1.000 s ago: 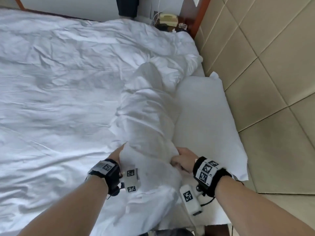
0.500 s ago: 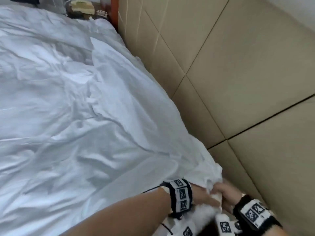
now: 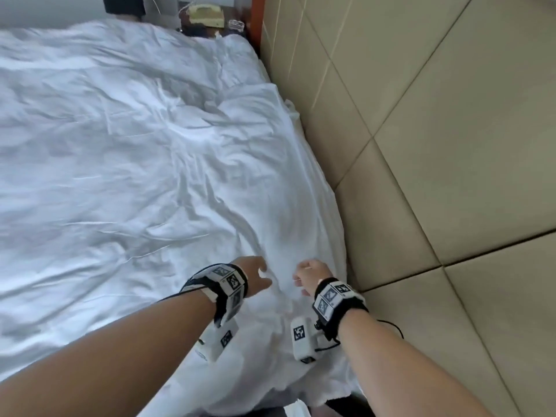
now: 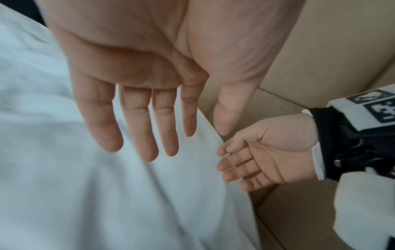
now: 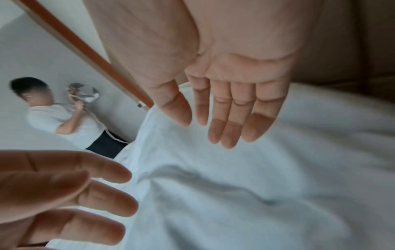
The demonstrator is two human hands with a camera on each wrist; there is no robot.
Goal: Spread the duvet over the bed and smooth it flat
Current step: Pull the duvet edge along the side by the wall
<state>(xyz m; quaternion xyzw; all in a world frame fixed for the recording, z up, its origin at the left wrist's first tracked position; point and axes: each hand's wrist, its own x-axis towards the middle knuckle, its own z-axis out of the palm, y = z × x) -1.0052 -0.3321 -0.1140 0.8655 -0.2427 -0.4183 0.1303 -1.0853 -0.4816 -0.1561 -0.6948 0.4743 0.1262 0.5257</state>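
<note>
**Both hands free above the duvet's near right corner**

The white duvet (image 3: 144, 152) lies spread over the bed, covering it from the far edge to the near edge. Its surface is creased all over, with long wrinkles running toward the near right corner and a raised fold near the far right corner. Its right edge lies along the padded beige wall panels (image 3: 436, 145), touching or just beside them; the cloth bunches and hangs slightly at the near right corner.

The left hand (image 3: 254, 273) hovers over the duvet close to that corner, fingers (image 4: 136, 125) straight and slightly spread, holding nothing. The right hand (image 3: 310, 275) is just beside it, nearer the wall, palm open with fingers (image 5: 228, 118) relaxed and lightly bent, also holding nothing. Whether either fingertip touches the cloth cannot be told.

Room to move is wide across the bed to the left; on the right the wall shuts it in.

Both wrists wear black bands with white blocks (image 3: 302, 338) printed with black square marker patterns; no readable writing. Beyond the far right corner stands a bedside table (image 3: 210, 25) with a pale telephone (image 3: 206, 15). A person in a white shirt (image 5: 62, 121) stands at the far side.
</note>
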